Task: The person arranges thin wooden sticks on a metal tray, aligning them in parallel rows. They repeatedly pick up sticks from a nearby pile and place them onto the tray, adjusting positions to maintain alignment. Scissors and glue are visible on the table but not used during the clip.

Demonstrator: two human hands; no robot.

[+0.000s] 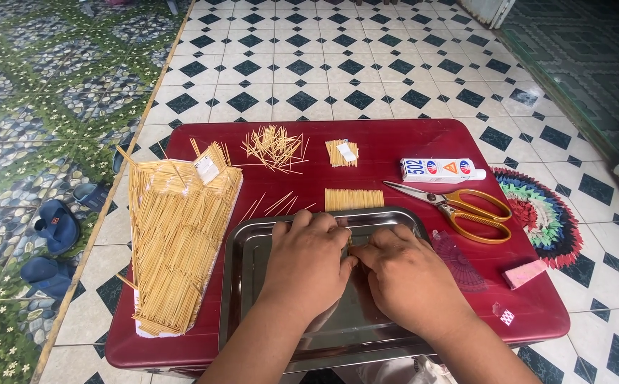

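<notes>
Two hands, the left hand (308, 264) and right hand (403, 279), rest fingertip to fingertip inside a steel tray (247, 284) on the red table (395, 146), pinching a few thin sticks (350, 244) between them.

Fingertips hidden; sticks beneath hands (352, 267) unclear.
</notes>
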